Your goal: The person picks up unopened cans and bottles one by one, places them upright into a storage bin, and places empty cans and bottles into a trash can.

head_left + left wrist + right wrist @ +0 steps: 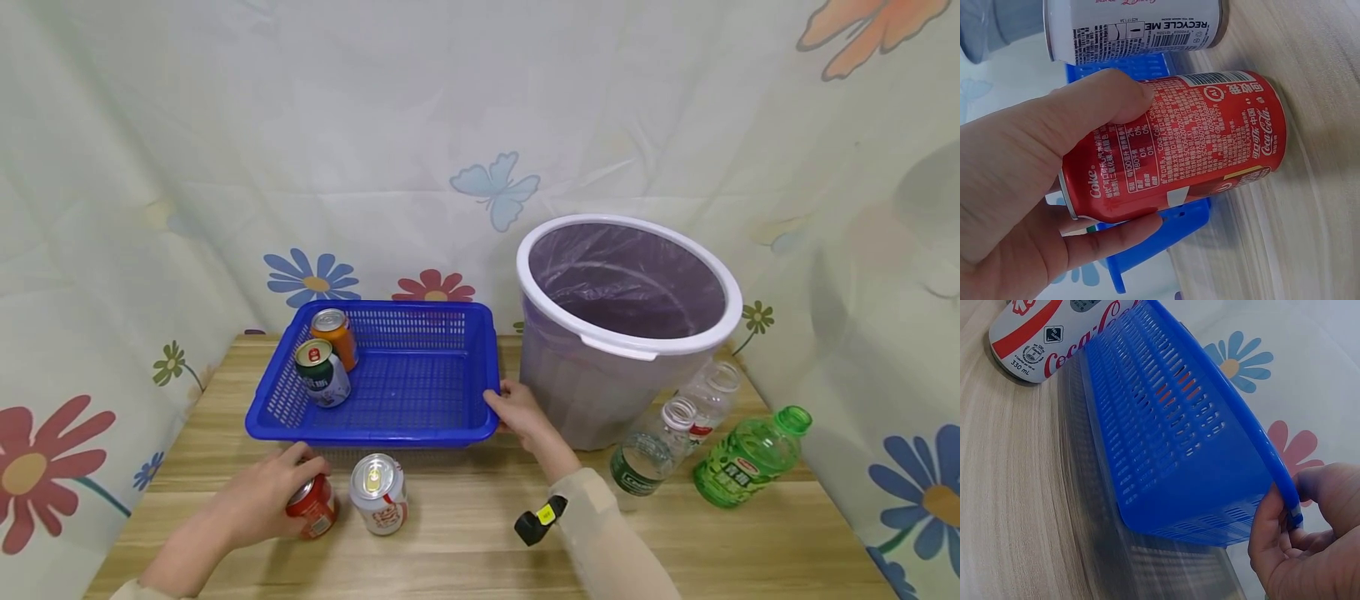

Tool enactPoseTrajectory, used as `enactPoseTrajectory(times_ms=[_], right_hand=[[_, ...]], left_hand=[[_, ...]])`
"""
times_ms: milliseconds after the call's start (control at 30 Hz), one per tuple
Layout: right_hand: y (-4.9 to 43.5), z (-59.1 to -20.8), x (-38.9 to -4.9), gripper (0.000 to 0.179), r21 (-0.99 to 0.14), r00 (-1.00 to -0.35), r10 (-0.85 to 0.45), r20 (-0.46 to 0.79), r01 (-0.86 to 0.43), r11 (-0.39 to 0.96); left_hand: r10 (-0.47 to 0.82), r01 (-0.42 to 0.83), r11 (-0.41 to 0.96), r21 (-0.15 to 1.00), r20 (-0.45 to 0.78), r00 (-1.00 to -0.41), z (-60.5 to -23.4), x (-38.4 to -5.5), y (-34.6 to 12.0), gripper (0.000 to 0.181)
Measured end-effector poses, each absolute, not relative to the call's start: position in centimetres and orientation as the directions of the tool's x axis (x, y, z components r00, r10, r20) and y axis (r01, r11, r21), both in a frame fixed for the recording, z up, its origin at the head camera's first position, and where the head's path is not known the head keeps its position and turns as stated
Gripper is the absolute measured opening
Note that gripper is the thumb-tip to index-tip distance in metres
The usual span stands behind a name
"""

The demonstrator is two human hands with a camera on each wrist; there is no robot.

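My left hand (266, 493) grips a red Coca-Cola can (1179, 144) near its top, thumb on one side and fingers on the other. That can stands on the table in front of the blue plastic basket (408, 435). With thumb and fingers my right hand (522, 414) pinches the basket's right rim, as the right wrist view (1316, 531) also shows. Inside the basket, at its left, are an orange can (341, 342) and a dark green and white can (324, 379). A white Coca-Cola can (380, 500) stands just right of the red one.
A grey bin (592, 400) with a white rim and a plastic liner stands right of the basket. Beside it are two clear bottles (647, 454) and a green bottle (742, 467). A flowered cloth (375, 167) hangs behind the wooden table (465, 533).
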State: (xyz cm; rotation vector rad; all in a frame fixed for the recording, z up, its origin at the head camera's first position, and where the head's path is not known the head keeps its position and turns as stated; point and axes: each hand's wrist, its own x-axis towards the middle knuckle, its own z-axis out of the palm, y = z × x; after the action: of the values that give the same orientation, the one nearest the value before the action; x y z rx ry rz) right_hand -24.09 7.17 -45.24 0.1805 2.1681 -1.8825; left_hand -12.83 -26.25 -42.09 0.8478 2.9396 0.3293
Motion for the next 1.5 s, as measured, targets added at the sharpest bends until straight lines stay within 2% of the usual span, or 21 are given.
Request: enactPoseTrajectory(times_ms=[267, 533, 767, 1300, 1500], right_hand=[[7.1, -45.4, -23.9, 0.022, -0.954, -0.959, -0.079, -0.273, 0.260, 0.147], [7.0, -45.3, -23.8, 0.026, -0.953, -0.960, -0.079, -0.269, 0.253, 0.165], [7.0, -45.2, -23.7, 0.023, -0.954, -0.958, -0.083, -0.276, 0.262, 0.145], [7.2, -44.9, -23.8, 0.028, -0.956, -0.959, -0.091, -0.270, 0.255, 0.147], [7.2, -45.0, -23.9, 0.024, -0.955, -0.959, -0.084, -0.270, 0.255, 0.151]], left_hand=[[0.528, 0.511, 0.833, 0.212, -0.028, -0.849, -42.1, -12.6, -26.3, 0.053], [0.523, 0.505, 0.840, 0.200, -0.050, -0.851, -42.0, -12.6, -26.3, 0.053], [0.534, 0.514, 0.834, 0.203, -0.057, -0.844, -42.0, -12.7, -26.2, 0.051], [0.562, 0.552, 0.815, 0.177, -0.008, -0.827, -41.2, -12.4, -26.2, 0.049], [0.574, 0.566, 0.808, 0.165, 0.003, -0.819, -40.7, -12.2, -26.4, 0.052]])
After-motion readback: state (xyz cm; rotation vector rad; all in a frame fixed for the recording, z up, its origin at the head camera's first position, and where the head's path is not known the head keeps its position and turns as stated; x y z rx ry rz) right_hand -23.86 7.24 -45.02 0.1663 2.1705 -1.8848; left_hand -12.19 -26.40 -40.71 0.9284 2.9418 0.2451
